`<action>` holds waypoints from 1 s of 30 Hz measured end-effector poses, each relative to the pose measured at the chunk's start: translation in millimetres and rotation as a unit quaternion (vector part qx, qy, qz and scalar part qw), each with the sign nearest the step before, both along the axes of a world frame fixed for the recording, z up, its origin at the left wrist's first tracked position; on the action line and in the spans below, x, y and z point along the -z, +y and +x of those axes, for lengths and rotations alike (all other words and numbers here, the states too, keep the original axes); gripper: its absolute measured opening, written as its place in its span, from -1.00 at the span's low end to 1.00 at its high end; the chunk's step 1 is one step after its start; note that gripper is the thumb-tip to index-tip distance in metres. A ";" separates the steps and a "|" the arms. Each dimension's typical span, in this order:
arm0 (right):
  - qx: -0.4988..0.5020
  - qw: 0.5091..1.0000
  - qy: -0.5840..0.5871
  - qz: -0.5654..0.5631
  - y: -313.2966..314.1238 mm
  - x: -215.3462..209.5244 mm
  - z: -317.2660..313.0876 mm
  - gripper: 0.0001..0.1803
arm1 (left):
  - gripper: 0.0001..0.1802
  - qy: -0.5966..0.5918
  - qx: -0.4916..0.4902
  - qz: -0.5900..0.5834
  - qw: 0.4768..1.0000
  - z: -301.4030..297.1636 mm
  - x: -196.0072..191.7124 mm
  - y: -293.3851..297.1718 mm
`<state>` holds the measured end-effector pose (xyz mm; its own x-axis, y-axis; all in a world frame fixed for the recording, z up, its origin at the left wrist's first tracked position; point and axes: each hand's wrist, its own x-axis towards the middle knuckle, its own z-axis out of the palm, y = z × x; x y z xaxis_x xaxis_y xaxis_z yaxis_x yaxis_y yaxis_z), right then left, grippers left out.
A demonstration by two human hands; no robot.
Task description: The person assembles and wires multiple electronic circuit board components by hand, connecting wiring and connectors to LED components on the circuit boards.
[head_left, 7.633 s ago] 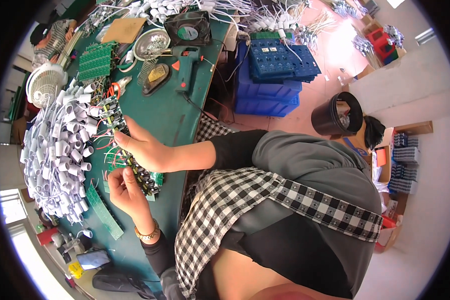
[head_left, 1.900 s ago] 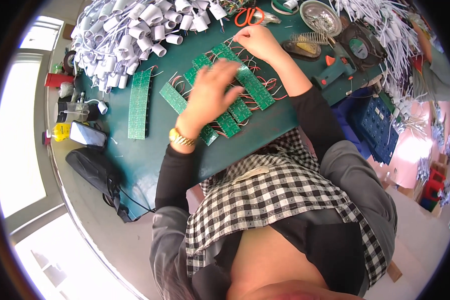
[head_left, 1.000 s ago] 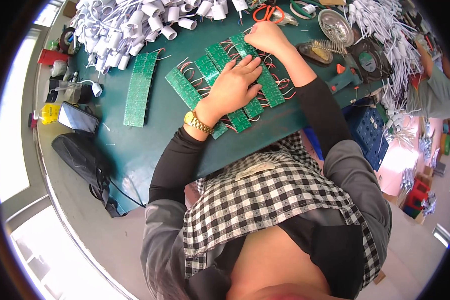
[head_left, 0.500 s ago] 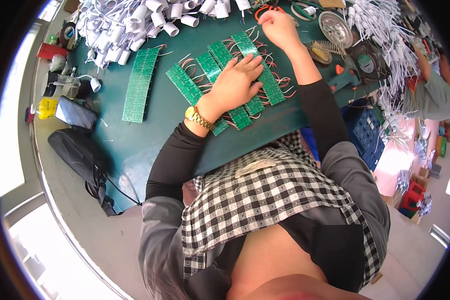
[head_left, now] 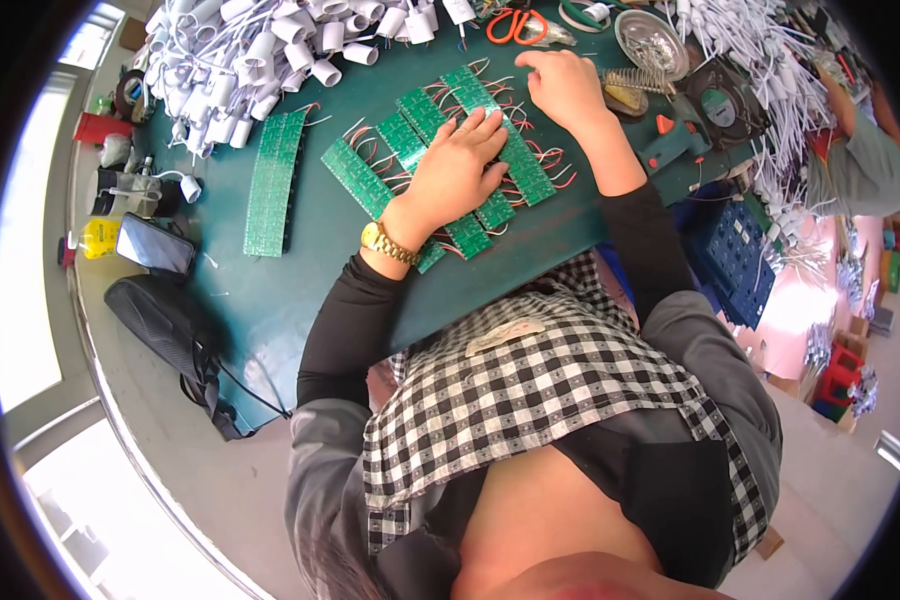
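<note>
My left hand point(head_left: 454, 168) lies flat, fingers stretched out, across a group of green circuit boards point(head_left: 526, 168) set side by side at a slant. Thin red and white wires point(head_left: 548, 156) stick out along the boards' edges; part of the boards is hidden beneath the palm. Beyond the boards' upper right end, my right hand point(head_left: 564, 90) hovers over the table with its fingers bent and drawn together. Whether anything small is between them is hidden. Another strip of green circuit board point(head_left: 274, 190) lies apart on the left.
White lamp holders point(head_left: 260, 50) are heaped at the back. Orange-handled scissors point(head_left: 516, 26), a metal bowl point(head_left: 652, 46), a spring point(head_left: 638, 80) and a green hot glue gun point(head_left: 676, 140) lie right. A phone point(head_left: 155, 246) and black bag point(head_left: 160, 310) sit left. Another person's arm point(head_left: 842, 112) shows far right.
My right hand has come nearer, away from the scissors, which now show more fully. My left hand stays flat on the boards. The whole view has shifted slightly.
</note>
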<state>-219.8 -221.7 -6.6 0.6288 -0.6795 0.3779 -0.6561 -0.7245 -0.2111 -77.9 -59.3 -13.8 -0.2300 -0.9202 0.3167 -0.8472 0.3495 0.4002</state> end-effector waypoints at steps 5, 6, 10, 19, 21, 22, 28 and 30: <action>-0.087 0.983 -0.144 0.077 32.3 -17.8 -4.8 -0.77 | -0.54 -0.010 0.002 -0.010 1.000 0.1 4.3 -0.5; -0.117 0.965 -0.182 0.148 40.6 -19.5 -7.3 -0.75 | -0.54 -0.014 -0.003 -0.012 1.000 -0.4 4.6 -0.4; -0.155 0.960 -0.156 0.170 64.4 -7.7 -26.9 -0.60 | -0.55 -0.039 -0.008 -0.015 0.999 -1.5 1.3 0.8; -0.141 0.961 -0.173 0.159 65.3 12.3 -62.0 -0.72 | -0.57 -0.058 -0.043 -0.043 0.996 -9.0 -4.2 7.6; -0.142 0.969 -0.163 0.122 61.6 12.3 -61.0 -0.83 | -0.56 -0.043 -0.042 -0.034 0.998 -9.5 -2.7 8.4; -0.138 0.971 -0.136 0.140 63.1 10.7 -58.1 -0.82 | -0.56 -0.044 -0.041 -0.032 0.998 -9.4 -1.8 8.8; -0.102 0.968 -0.059 0.221 67.2 -1.3 -43.4 -0.82 | -0.53 -0.032 -0.038 -0.029 0.998 -5.8 1.4 10.7; -0.084 0.977 -0.032 0.193 65.8 -3.5 -39.3 -0.86 | -0.53 -0.031 -0.039 -0.031 0.998 -5.7 -0.6 8.7</action>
